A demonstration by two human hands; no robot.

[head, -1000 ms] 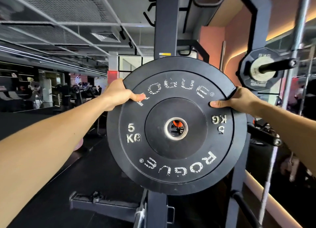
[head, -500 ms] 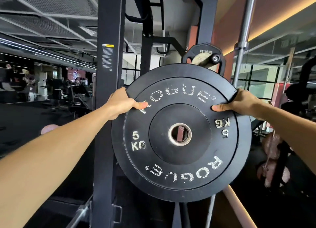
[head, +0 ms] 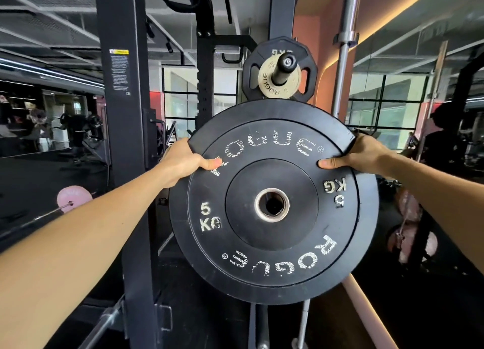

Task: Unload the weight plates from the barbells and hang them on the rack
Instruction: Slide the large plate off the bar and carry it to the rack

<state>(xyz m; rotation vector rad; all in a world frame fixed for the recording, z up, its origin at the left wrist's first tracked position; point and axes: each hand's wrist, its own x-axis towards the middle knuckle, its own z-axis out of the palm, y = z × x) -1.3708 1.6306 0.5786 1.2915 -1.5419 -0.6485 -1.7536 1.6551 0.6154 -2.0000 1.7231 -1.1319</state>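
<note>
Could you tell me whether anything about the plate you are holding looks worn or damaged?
Yes. The 5 kg plate has badly chipped, faded white lettering, worst on the upper ROGUE, and a small nick on its upper right edge, beside the right hand.

The black plate (head: 273,202) blocks the middle; the loaded rack peg (head: 284,66) crowds above it, the black upright (head: 123,139) stands left, with open gaps between.

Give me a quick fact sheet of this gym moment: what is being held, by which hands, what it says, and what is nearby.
Held item: black weight plate, upright, facing the camera
Markings: ROGUE, 5 KG
Left hand: grips the plate's upper left rim, thumb on its face
Right hand: grips the upper right rim, thumb on its face
Centre hole: nothing through it
Above: storage peg with smaller plates hung on it
Left: rack upright
</note>
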